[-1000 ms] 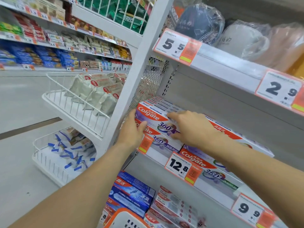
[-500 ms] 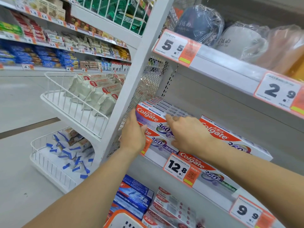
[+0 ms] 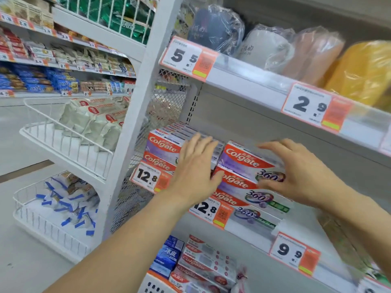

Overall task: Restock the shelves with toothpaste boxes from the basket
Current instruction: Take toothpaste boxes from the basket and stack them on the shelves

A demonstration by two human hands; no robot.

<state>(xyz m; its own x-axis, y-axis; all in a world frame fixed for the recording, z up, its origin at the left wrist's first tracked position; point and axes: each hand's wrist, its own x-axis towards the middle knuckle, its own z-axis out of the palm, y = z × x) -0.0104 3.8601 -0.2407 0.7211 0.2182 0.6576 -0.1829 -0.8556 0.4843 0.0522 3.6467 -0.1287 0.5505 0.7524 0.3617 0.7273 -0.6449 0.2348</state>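
Two stacks of red-and-white Colgate 360 toothpaste boxes sit on the middle shelf (image 3: 249, 229): a left stack (image 3: 163, 148) against the white upright and a right stack (image 3: 243, 166). My left hand (image 3: 194, 168) lies flat with straight fingers over the gap between the stacks, touching the left one. My right hand (image 3: 296, 172) curls over the right end of the top right box (image 3: 241, 159), fingers on its top and thumb at its front. The orange-rimmed basket (image 3: 152, 282) peeks in at the bottom edge.
The shelf below holds more Colgate boxes (image 3: 203, 265) and blue toothpaste boxes (image 3: 169, 256). Wrapped cups (image 3: 264, 47) fill the shelf above. Price tags 12.8 (image 3: 148, 176) and 9.9 (image 3: 294, 254) hang on the shelf edge. White wire baskets (image 3: 63, 144) of packets jut out at left.
My left hand left the upright's side and moved right, onto the boxes. My right hand shifted right along the top box, which now sits squarely on the right stack. The camera moved closer.
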